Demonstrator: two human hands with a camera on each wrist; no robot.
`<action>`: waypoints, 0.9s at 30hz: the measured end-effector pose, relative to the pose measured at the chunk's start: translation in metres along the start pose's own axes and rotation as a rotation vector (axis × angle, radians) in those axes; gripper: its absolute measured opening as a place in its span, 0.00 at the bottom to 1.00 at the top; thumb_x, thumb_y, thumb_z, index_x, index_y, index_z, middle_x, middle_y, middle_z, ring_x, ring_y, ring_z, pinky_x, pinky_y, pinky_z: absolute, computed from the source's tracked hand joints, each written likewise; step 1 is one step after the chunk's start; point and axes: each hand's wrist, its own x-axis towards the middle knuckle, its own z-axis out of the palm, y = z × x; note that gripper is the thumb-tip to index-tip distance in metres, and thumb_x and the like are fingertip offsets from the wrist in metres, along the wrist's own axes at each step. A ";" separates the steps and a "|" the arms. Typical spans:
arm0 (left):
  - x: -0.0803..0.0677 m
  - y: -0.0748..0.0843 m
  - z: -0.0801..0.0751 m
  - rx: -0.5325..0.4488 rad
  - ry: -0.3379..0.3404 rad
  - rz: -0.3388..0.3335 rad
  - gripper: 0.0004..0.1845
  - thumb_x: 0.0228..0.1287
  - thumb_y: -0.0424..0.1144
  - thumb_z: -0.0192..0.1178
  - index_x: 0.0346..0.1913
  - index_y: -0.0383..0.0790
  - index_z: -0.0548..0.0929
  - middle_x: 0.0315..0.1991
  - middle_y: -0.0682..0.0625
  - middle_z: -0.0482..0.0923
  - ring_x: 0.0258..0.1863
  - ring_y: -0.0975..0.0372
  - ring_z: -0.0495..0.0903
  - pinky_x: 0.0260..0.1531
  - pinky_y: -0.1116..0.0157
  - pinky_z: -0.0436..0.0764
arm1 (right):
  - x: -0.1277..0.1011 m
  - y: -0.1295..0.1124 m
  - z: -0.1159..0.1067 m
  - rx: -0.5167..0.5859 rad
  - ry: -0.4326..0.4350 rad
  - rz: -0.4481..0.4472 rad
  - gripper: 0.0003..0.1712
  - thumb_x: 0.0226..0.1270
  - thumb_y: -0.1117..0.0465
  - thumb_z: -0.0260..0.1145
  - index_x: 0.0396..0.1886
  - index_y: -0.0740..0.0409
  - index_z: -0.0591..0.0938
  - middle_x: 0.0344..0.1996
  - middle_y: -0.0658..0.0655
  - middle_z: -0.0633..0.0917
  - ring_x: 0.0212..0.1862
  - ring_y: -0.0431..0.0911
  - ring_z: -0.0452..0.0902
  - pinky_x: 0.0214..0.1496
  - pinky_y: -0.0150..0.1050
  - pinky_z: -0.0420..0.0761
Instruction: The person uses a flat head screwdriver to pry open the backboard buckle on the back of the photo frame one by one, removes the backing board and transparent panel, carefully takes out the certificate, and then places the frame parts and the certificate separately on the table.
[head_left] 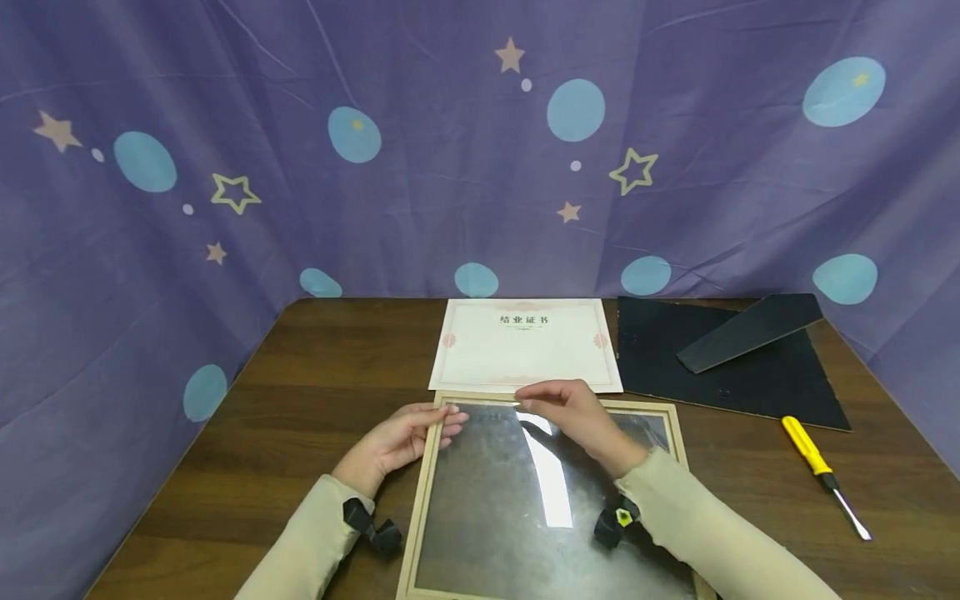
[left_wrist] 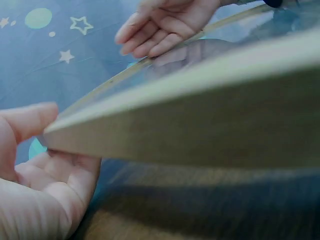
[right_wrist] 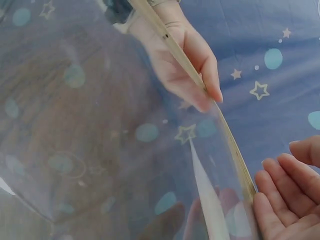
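A light wooden picture frame (head_left: 425, 492) with a clear, shiny pane (head_left: 480, 500) lies before me. Near its far left corner my left hand (head_left: 399, 442) grips the side, thumb on top and fingers beneath. In the left wrist view, the frame's side (left_wrist: 165, 127) is raised over the tabletop at that hand (left_wrist: 45, 175). My right hand (head_left: 577, 421) is at the far edge, its fingers loosely extended and touching or close to the wood. The right wrist view shows its fingers (right_wrist: 282, 185) beside that edge, with the thumb held apart.
Behind the frame lies a white certificate (head_left: 525, 358) with a pink border. To its right is a black backing board (head_left: 648, 354) with a stand leg (head_left: 750, 333) angled across it. A yellow-handled screwdriver (head_left: 806, 446) rests on the wooden table (head_left: 247, 450) at right. A purple curtain (head_left: 450, 183) hangs behind.
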 end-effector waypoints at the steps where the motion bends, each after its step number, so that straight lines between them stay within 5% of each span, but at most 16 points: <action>1: 0.001 -0.001 0.000 0.013 0.014 0.000 0.15 0.75 0.32 0.40 0.44 0.41 0.81 0.38 0.52 0.84 0.37 0.66 0.83 0.39 0.70 0.82 | 0.001 0.001 0.002 0.003 0.002 0.005 0.15 0.62 0.66 0.64 0.46 0.72 0.82 0.44 0.66 0.84 0.45 0.45 0.82 0.49 0.31 0.80; 15: 0.004 -0.003 0.009 0.113 0.194 0.065 0.12 0.68 0.25 0.48 0.51 0.23 0.73 0.32 0.52 0.84 0.30 0.68 0.83 0.35 0.73 0.83 | 0.006 0.016 0.010 0.010 0.067 0.051 0.13 0.60 0.66 0.65 0.43 0.68 0.84 0.43 0.61 0.86 0.49 0.42 0.79 0.53 0.31 0.76; 21: 0.005 -0.003 0.001 0.072 0.141 0.054 0.24 0.70 0.24 0.42 0.64 0.13 0.53 0.38 0.51 0.85 0.35 0.66 0.84 0.39 0.71 0.83 | 0.007 0.017 0.008 0.011 0.070 0.059 0.13 0.60 0.66 0.65 0.43 0.69 0.84 0.44 0.62 0.85 0.49 0.44 0.79 0.53 0.30 0.76; 27: 0.005 -0.003 -0.001 0.046 0.102 0.054 0.26 0.69 0.22 0.40 0.66 0.14 0.48 0.39 0.49 0.84 0.38 0.64 0.84 0.42 0.70 0.82 | 0.009 0.021 0.009 -0.006 0.067 0.044 0.13 0.60 0.66 0.66 0.43 0.69 0.84 0.44 0.62 0.85 0.49 0.43 0.79 0.53 0.30 0.76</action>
